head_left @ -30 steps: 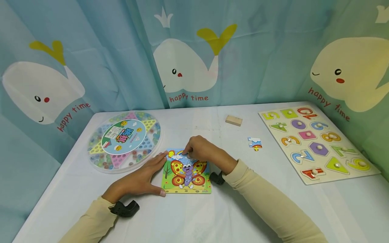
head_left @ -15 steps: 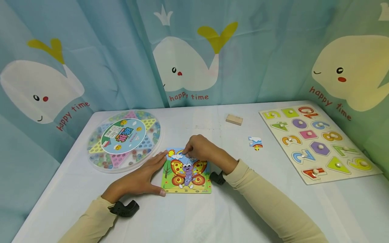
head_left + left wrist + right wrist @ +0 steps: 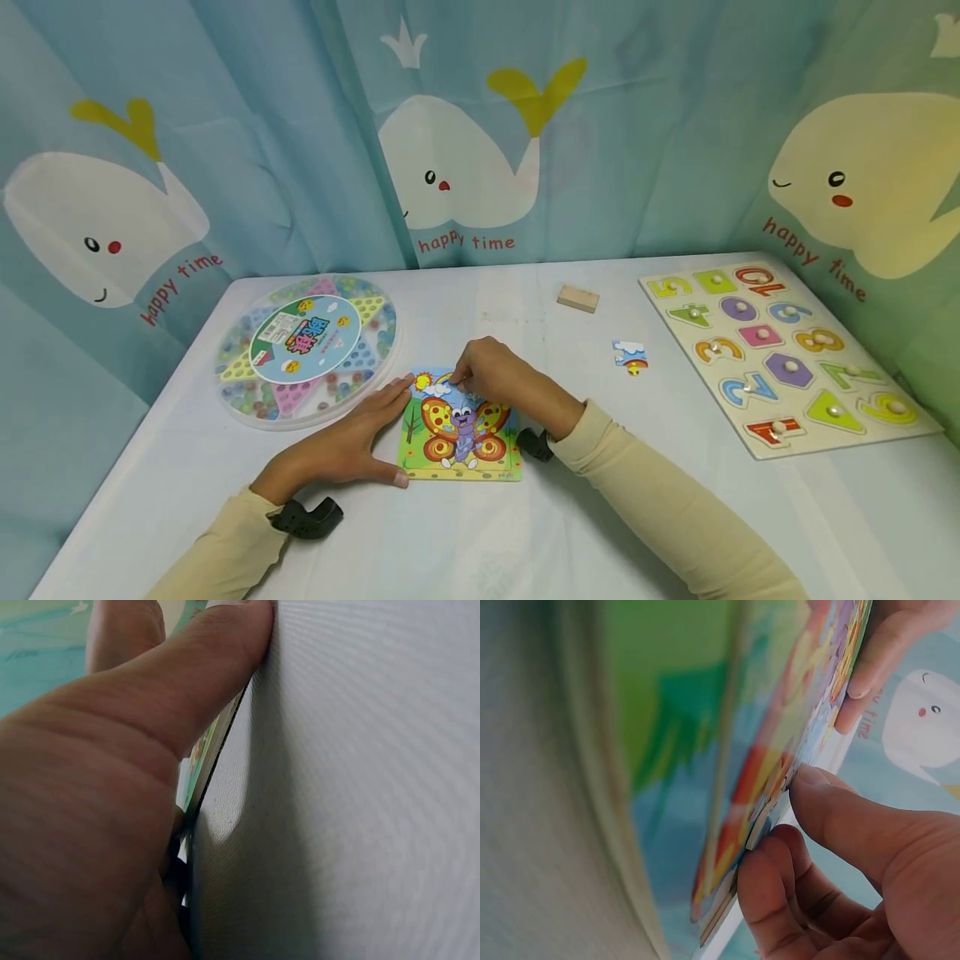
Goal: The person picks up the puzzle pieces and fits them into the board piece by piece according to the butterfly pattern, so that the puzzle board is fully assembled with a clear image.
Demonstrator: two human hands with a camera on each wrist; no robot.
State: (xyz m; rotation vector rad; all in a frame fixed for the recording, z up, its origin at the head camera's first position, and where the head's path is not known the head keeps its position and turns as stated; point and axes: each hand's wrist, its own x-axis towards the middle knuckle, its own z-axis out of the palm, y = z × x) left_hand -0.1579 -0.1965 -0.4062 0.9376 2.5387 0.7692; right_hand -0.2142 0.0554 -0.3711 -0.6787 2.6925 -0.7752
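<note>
A butterfly jigsaw puzzle [image 3: 459, 462] lies flat on the white table, its tray edged in green and yellow. My left hand [image 3: 348, 442] spans the puzzle's left side, fingers stretched toward the upper corner and thumb at the lower one. In the left wrist view that thumb [image 3: 202, 664] lies along the tray's edge. My right hand [image 3: 498, 371] bends over the top of the picture and covers its upper right part. The right wrist view shows thumb and fingertips pinching a slightly raised puzzle piece [image 3: 760, 827] at the picture's surface.
A loose puzzle piece [image 3: 630, 357] with a rainbow lies to the right, below a small wooden block [image 3: 577, 298]. A number-and-shape peg board [image 3: 806, 392] stands at far right. At left is a round marble game box [image 3: 306, 340]. A whale curtain [image 3: 637, 167] hangs behind.
Both hands keep nearly the same place. The right hand's fingertips shift only slightly over the top of the puzzle; the loose piece stays put.
</note>
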